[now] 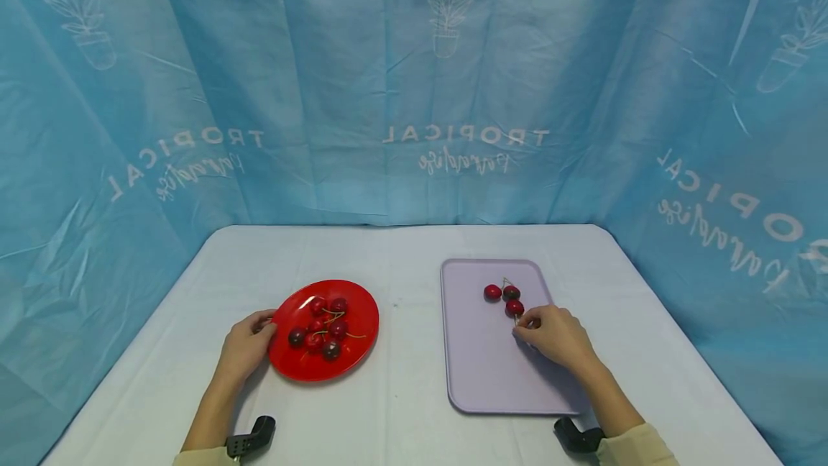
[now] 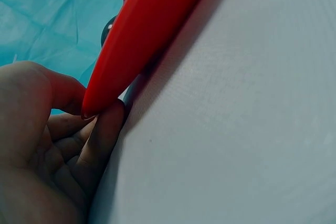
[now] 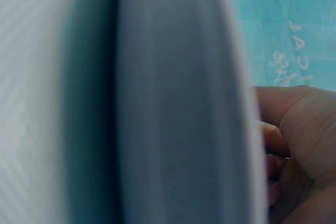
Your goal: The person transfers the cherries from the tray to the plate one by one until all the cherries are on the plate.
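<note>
At the left, the left hand (image 1: 247, 345) pinches the near-left rim of a round red plate (image 1: 296, 365). The left wrist view shows thumb and fingers on either side of the plate's edge (image 2: 142, 40). Several dark red cherries (image 1: 338, 329), some with green stems, lie on the plate. Over a pale purple tray (image 1: 479, 372), the right hand (image 1: 558, 335) has its fingertips together at the stem of a cherry (image 1: 514, 308). Two more cherries (image 1: 493, 293) lie just beyond it, on the tray. In the right wrist view the tray's side (image 3: 184, 103) hides the fingertips.
Both plate and tray rest on a white-covered table (image 1: 401, 265), with a gap between them. Blue printed curtains (image 1: 336, 92) hang behind the table and along both sides. A black wrist device (image 1: 252, 437) is on each forearm.
</note>
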Demonstrator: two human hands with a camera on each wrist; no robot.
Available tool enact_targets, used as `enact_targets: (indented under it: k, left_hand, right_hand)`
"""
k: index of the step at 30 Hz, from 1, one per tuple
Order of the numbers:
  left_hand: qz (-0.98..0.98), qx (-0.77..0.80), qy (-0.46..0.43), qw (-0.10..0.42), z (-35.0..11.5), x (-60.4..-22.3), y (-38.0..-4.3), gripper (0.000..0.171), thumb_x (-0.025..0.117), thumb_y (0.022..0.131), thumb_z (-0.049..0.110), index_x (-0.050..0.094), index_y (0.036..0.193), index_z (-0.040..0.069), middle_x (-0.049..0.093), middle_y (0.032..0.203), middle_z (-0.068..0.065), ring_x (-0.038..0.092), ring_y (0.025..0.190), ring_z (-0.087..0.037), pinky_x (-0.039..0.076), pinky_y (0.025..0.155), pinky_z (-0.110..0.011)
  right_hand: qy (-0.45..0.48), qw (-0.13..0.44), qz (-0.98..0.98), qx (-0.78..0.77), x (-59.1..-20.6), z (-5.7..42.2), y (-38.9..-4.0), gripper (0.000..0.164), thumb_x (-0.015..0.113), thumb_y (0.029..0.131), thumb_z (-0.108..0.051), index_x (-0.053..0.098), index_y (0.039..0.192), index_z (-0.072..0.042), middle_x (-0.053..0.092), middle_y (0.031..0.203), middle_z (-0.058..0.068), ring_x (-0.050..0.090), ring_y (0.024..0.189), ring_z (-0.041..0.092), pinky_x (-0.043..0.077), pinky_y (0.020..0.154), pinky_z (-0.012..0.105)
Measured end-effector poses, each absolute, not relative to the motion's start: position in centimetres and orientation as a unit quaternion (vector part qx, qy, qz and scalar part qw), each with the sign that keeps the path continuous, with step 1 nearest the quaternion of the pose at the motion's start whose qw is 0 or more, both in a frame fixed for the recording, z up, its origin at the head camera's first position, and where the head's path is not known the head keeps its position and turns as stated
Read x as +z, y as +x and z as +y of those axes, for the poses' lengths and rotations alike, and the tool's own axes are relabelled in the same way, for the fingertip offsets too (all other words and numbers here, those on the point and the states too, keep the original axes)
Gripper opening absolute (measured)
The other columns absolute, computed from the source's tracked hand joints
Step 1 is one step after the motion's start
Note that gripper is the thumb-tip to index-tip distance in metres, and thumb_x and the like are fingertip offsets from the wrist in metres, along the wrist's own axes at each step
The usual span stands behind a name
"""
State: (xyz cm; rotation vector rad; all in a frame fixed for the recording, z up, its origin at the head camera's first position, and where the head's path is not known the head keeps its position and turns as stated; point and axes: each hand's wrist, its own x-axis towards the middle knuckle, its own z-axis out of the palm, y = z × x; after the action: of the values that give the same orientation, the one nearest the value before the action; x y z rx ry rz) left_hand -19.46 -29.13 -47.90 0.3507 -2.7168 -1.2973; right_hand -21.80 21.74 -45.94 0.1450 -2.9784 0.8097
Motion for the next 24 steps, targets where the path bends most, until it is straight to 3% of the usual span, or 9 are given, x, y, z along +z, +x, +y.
enact_targets:
  k: [11, 24]
  left_hand:
    - [-0.897, -0.423, 0.117, 0.056, -29.09, -47.88, -19.44, 0.04, 0.044, 0.098, 0.017, 0.052, 0.131, -0.004, 0.056, 0.123, -0.025, 0.053, 0.109, -0.038, 0.048, 0.091, -0.05]
    - [-0.898, -0.421, 0.115, 0.06, -28.97, -47.75, -19.32, 0.039, 0.045, 0.098, 0.017, 0.053, 0.13, -0.004, 0.057, 0.122, -0.025, 0.054, 0.109, -0.037, 0.049, 0.09, -0.048]
  right_hand:
    - [0.039, 0.037, -0.954, 0.295, -46.25, 22.32, -22.14, 0.013, 0.075, 0.08, -0.024, 0.074, 0.083, -0.011, 0.061, 0.069, -0.004, 0.052, 0.062, 0.014, 0.044, 0.054, 0.03]
    - [0.033, 0.053, -0.933, 0.355, -46.26, 22.44, -22.27, 0.018, 0.072, 0.085, -0.023, 0.074, 0.092, -0.007, 0.061, 0.069, 0.0, 0.052, 0.058, 0.016, 0.045, 0.049, 0.03]
